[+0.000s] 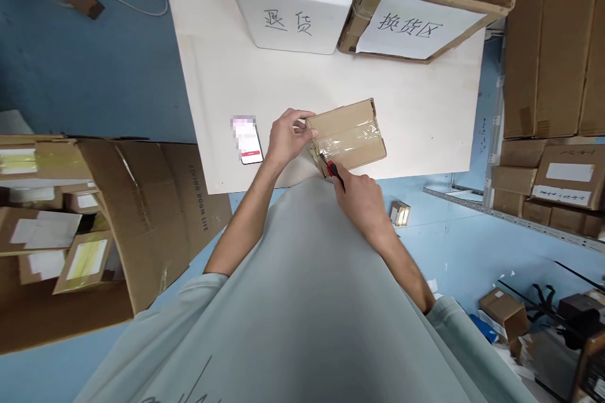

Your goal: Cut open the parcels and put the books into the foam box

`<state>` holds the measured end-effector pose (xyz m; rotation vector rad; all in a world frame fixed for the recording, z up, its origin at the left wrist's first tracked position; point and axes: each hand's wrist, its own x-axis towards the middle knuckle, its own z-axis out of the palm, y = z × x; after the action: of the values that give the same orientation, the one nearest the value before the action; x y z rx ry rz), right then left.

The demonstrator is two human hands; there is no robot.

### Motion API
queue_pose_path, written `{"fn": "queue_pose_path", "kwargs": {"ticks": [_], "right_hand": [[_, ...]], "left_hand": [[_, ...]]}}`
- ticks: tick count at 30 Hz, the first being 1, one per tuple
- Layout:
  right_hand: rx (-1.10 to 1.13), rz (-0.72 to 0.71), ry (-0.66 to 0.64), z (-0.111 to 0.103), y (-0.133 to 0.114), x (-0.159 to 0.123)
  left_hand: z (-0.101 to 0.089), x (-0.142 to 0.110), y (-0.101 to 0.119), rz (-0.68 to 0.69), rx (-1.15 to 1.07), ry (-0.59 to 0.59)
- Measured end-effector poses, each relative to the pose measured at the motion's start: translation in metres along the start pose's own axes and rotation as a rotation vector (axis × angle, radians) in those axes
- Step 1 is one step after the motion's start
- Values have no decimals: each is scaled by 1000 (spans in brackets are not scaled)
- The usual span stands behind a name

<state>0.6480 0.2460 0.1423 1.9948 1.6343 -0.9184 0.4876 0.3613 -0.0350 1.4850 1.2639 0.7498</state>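
Small taped box (348, 136) sits at near table (425, 107) edge. Left hand (286, 137) closed on its left end, steadying. Right hand (362, 201) clamped on red cutter (332, 169), blade at near-left corner. Tape looks mostly uncut; flaps shut. Phone (248, 140) just left.

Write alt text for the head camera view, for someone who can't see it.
A person's left hand steadies a small taped cardboard box on a pale table while the right hand presses a red-handled cutter to its near edge. A phone lies just left.
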Motion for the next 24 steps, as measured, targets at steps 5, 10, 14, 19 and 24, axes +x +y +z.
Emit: {"fn": "queue_pose_path", "kwargs": {"ticks": [5,10,14,19,24], "right_hand": [[120,-43,26,8,22,7],[103,-55,8,15,25,10],[-39,-83,-11,22,14,8],[-257,-286,3,27,18,15],[-302,-422,63,29,52,24]], "left_hand": [[1,-2,0,-20,17,11],[3,-4,3,-36,37,30],[2,-4,5,-64,47,57],[-6,-3,0,-86,33,58],[-10,-9,-3,-74,10,40]]}}
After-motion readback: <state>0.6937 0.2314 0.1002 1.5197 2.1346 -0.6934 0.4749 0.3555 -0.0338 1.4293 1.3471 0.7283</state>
